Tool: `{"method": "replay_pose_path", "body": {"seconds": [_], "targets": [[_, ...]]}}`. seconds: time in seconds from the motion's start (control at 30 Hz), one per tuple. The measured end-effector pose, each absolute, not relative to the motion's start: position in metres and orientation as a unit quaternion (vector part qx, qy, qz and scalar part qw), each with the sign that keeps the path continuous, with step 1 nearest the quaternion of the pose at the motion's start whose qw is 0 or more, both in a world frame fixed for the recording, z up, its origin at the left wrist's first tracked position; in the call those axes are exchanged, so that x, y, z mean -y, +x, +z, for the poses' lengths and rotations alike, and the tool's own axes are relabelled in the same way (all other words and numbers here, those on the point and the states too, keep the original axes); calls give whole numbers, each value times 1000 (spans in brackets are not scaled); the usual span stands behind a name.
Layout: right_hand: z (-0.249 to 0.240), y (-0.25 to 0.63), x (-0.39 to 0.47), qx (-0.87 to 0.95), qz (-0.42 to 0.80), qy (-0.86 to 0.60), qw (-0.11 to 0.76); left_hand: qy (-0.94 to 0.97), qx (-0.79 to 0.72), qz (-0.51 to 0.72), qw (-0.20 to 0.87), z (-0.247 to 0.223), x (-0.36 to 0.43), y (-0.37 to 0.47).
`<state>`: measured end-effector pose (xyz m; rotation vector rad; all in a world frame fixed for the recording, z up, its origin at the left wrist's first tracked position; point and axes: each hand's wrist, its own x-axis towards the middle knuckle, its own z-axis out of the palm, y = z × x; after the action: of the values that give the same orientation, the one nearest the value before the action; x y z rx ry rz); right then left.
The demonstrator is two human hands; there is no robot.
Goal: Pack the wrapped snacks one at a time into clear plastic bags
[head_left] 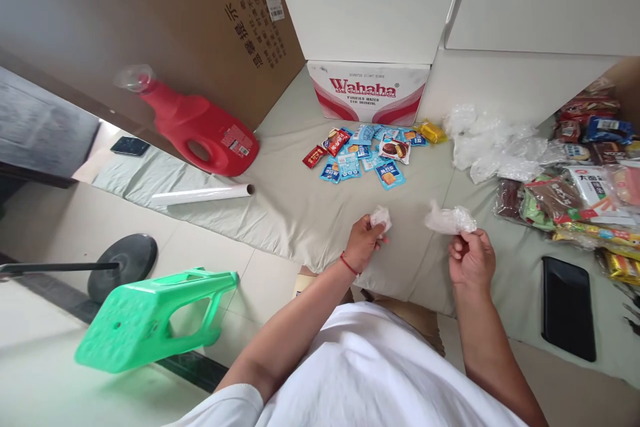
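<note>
My left hand (365, 244), with a red string on its wrist, is closed on a small crumpled white wad (381, 219) that looks like tissue or thin plastic. My right hand (471, 259) pinches a clear crinkled plastic bag (451, 219) by its right end; the bag hangs out to the left, above the cloth. Beyond both hands lies a loose pile of small snack packets, among them blue biscuit sachets (389, 174), red wrappers (338, 141) and a yellow packet (431, 131). Behind my right hand is a heap of clear plastic bags (493, 140).
Many packaged snacks (575, 193) spread along the right, with a black phone (569, 307) nearer me. A Wahaha carton (370, 92) stands at the back. Leftward are a red jug (213, 130), a white roll (203, 195) and a green plastic stool (155, 320) on the floor.
</note>
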<state>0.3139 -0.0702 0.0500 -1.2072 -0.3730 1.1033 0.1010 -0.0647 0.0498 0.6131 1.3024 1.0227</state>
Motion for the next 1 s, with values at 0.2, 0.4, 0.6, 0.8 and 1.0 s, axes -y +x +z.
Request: {"method": "replay_pose_path", "body": {"seconds": [0.2,0.4,0.6,0.8,1.0], "targets": [[57,339,84,194,465,-552,664,288,-420,479,715,95,-20,138],[44,342,110,304,435,-572,625,371,-541,432,619,77,-14,153],[42,328,106,388,541,-539,516,435,-496,383,647,50,67,142],[51,296,68,239,638,-495,539,342,-495,423,678,54,78,124],[45,280,74,263,627,-522,515,410,-627,440,495,47,79,112]]}}
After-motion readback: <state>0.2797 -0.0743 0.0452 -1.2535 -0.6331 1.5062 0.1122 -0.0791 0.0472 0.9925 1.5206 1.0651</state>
